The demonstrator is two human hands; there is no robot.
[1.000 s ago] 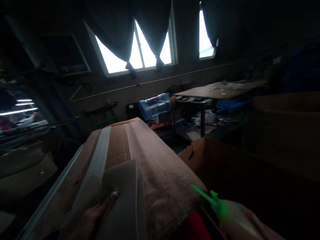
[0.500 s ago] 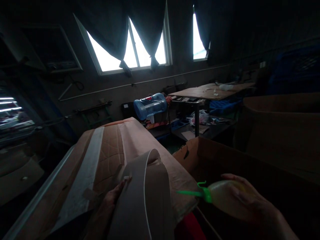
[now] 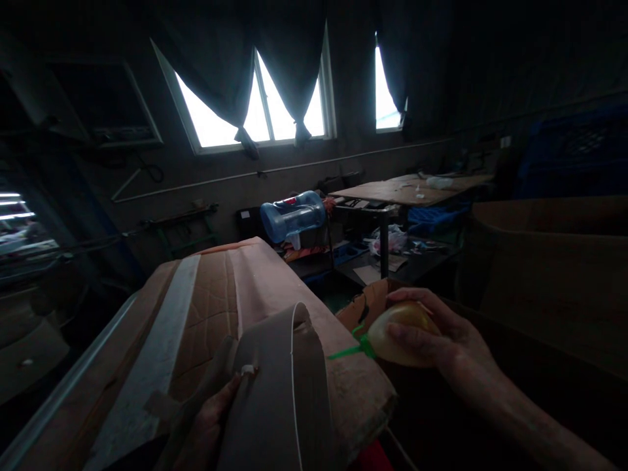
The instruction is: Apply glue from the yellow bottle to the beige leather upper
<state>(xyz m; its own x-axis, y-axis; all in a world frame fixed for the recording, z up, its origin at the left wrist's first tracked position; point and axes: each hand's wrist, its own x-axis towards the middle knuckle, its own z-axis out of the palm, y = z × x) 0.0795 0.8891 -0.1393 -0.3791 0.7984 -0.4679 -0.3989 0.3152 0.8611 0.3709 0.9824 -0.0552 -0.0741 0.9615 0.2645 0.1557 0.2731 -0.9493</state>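
My right hand point(image 3: 454, 343) is wrapped round a squeeze bottle point(image 3: 392, 337) with pale yellowish contents. The bottle lies tilted on its side, and its green nozzle point(image 3: 346, 352) points left toward a curved grey sheet point(image 3: 262, 386). A small gap separates the nozzle tip from the sheet. The sheet is bent into a loop with a thin white edge line. My left hand point(image 3: 210, 418) grips its left side, thumb against the surface; the other fingers are hidden in shadow. Under the sheet is a cardboard-covered surface point(image 3: 210, 294) with a pale tape strip.
An open cardboard box point(image 3: 366, 304) stands at the right, with a larger carton point(image 3: 554, 261) behind it. Farther back are a blue water jug point(image 3: 294, 216) on its side and a table point(image 3: 402, 190) topped with cardboard. Curtained windows light the dark room.
My right hand has brought the bottle up and left, so the nozzle is nearer the grey sheet. The left hand still holds the sheet; the view has tilted slightly.
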